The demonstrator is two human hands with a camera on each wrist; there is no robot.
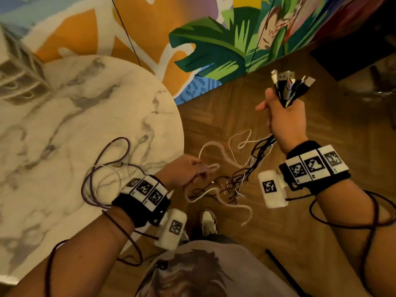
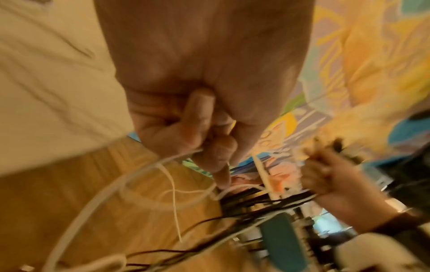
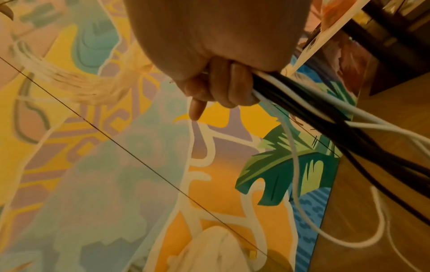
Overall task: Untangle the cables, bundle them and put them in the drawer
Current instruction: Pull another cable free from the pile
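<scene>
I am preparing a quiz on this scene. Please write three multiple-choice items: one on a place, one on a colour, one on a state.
1. Where does the purple cable lie?
A. on the marble table
B. in a drawer
C. on a chair

2. Which colour is the cable that the left hand pinches?
A. white
B. red
C. green

3. How is the right hand?
A. flat and empty
B. gripping a cable bundle
C. resting on the table

Answers: 1 A, it loops on the tabletop; 2 A, the left wrist view shows a white strand; 3 B, plugs stick out above the fist.
</scene>
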